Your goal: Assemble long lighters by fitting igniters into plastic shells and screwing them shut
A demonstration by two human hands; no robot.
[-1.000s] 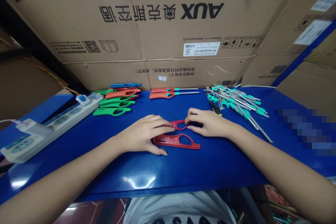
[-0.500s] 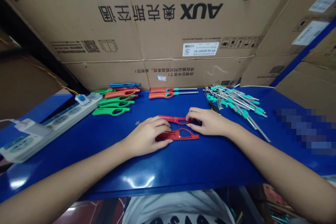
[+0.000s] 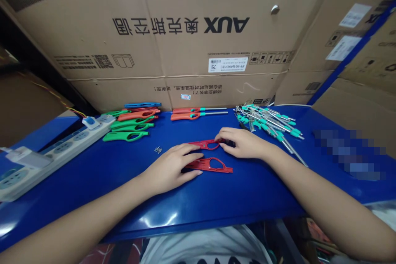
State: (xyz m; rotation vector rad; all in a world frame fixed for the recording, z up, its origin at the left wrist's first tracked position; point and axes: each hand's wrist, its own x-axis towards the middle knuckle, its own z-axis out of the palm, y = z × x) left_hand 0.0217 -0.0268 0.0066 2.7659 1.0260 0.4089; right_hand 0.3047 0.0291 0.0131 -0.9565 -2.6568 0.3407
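Two red lighter handle halves lie one behind the other on the blue table. My left hand [image 3: 173,167] reaches over their left ends, fingers touching the far handle half [image 3: 202,144]. Its thumb and another finger close round the near handle half [image 3: 216,164], whose open inner side and finger loop face up. My right hand [image 3: 239,142] pinches the right tip of the far half between thumb and fingers. The left ends of both halves are hidden under my left hand.
Behind my hands lie two orange lighters with metal tubes [image 3: 187,114]. Green, orange and blue handles [image 3: 128,135] are piled left, beside a power strip [image 3: 62,148]. Metal tubes with turquoise parts [image 3: 272,123] heap right. Small metal pieces [image 3: 157,149] lie near my left hand. Cardboard [image 3: 185,57] stands behind.
The view has shifted slightly. The near handle half has tilted, its right end coming toward me, and my left fingers have spread a little. My right hand still pinches the far half.
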